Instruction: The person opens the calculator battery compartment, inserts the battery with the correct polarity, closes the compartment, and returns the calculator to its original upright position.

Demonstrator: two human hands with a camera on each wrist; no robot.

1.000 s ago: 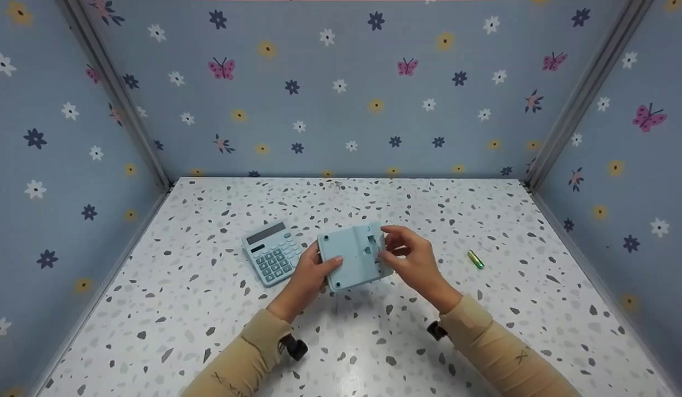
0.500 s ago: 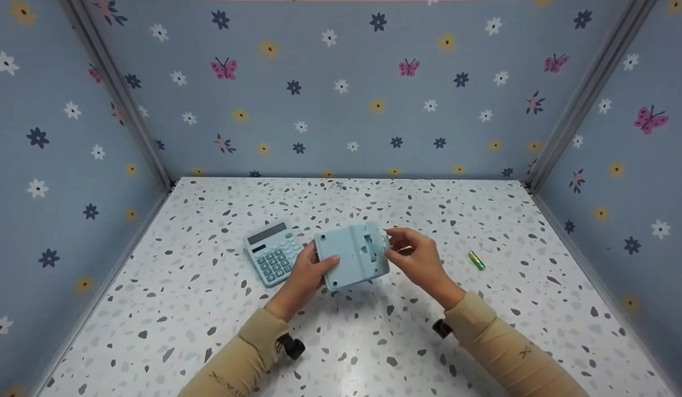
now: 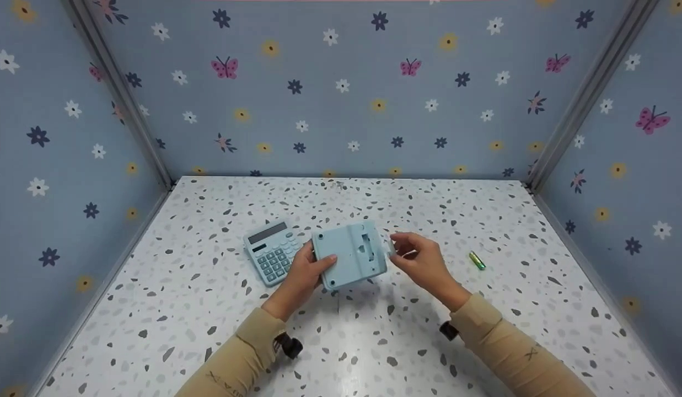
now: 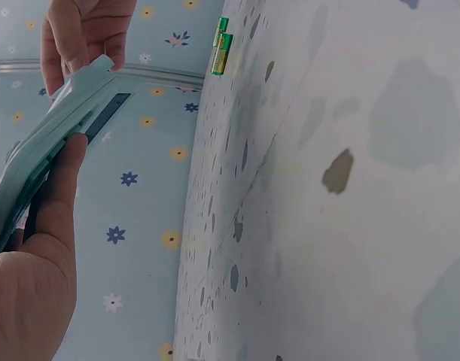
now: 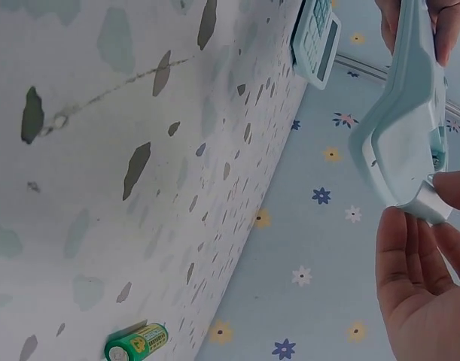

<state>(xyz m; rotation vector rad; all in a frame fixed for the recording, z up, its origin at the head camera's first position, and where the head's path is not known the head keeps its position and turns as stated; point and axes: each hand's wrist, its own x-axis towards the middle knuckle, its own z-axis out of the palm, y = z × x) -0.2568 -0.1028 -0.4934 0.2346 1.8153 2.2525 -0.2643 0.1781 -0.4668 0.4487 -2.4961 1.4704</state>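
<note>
My left hand [image 3: 303,271] grips a light-blue calculator [image 3: 342,259] above the table, its back turned up and thumb across the back. The battery compartment [image 3: 367,247] near its right end is uncovered. At that end my right hand [image 3: 423,266] pinches a small light-blue battery cover [image 5: 425,201] between thumb and fingers. In the right wrist view, the cover is right at the calculator's edge; whether they touch I cannot tell. A second light-blue calculator [image 3: 270,255] lies face up on the table, left of the held one, partly hidden by my left hand.
A green battery [image 3: 477,260] lies on the speckled table [image 3: 208,309], to the right of my right hand. Blue flowered panels [image 3: 341,110] enclose the table at the back and both sides, joined by grey metal corner posts.
My right hand has moved slightly right, drawing the battery cover away from the calculator's end. The left hand and held calculator have shifted a little left.
</note>
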